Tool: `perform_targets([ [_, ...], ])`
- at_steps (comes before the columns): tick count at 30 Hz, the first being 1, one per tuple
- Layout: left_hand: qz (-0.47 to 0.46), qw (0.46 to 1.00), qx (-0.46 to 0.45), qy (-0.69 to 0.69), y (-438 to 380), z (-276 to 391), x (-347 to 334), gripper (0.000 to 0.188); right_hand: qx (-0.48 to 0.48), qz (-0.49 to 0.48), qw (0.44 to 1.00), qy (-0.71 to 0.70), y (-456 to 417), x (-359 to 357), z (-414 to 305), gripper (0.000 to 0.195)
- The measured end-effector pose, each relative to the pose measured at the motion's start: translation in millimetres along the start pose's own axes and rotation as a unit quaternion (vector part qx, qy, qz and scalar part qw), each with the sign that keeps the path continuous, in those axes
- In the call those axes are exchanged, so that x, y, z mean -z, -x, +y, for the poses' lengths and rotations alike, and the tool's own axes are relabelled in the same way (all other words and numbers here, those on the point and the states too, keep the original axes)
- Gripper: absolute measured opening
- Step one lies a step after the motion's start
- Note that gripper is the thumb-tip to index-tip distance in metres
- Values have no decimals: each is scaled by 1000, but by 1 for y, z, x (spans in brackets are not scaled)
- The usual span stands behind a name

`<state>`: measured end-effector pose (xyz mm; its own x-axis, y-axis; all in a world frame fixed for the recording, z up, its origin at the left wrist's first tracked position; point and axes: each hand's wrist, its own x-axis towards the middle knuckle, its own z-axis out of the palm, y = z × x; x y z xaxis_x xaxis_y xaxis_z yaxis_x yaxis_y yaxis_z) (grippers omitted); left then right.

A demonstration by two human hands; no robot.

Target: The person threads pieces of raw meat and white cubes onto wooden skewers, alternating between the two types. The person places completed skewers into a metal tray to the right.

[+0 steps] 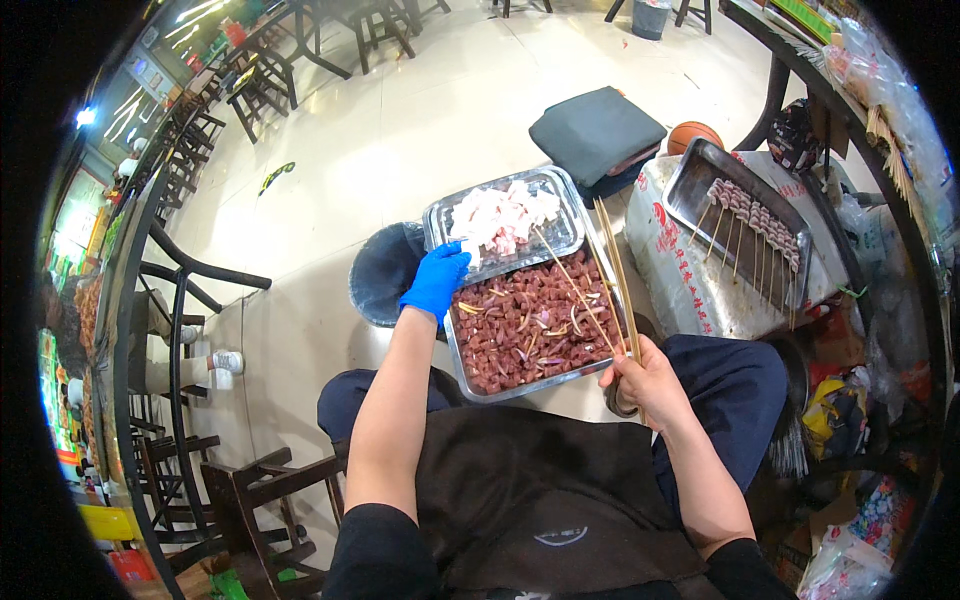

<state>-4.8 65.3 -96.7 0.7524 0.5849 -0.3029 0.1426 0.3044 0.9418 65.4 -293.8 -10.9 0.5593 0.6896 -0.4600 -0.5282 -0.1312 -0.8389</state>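
My left hand [437,281], in a blue glove, is at the left edge of a clear tray [566,180] of pale, fatty meat pieces [506,214]; its fingertips are partly hidden, so I cannot tell whether they grip anything. The tray rests over the far end of a metal tray [491,395] filled with diced red meat [517,330] and sliced onion. My bare right hand [645,379] is closed on a bundle of bamboo skewers [619,277]. One skewer [576,289] slants away from the bundle, its tip at the pale meat.
At the right, a metal tray [694,161] of meat skewers [754,217] lies on a white box [667,262] with red printing. A lined bin [382,274] stands left of the trays. Beyond them are a dark padded stool [600,135] and a basketball [695,137]. A wooden chair [259,495] stands at lower left.
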Motion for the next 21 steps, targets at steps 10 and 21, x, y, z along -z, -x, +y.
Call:
perform_targets([
  [10,-152,933,25,326,61,58,-34,41,17,-56,998,29,5,-11,5,7],
  [21,-172,933,-13,315,78,70,-36,47,36,-31,997,66,8,-26,4,6],
])
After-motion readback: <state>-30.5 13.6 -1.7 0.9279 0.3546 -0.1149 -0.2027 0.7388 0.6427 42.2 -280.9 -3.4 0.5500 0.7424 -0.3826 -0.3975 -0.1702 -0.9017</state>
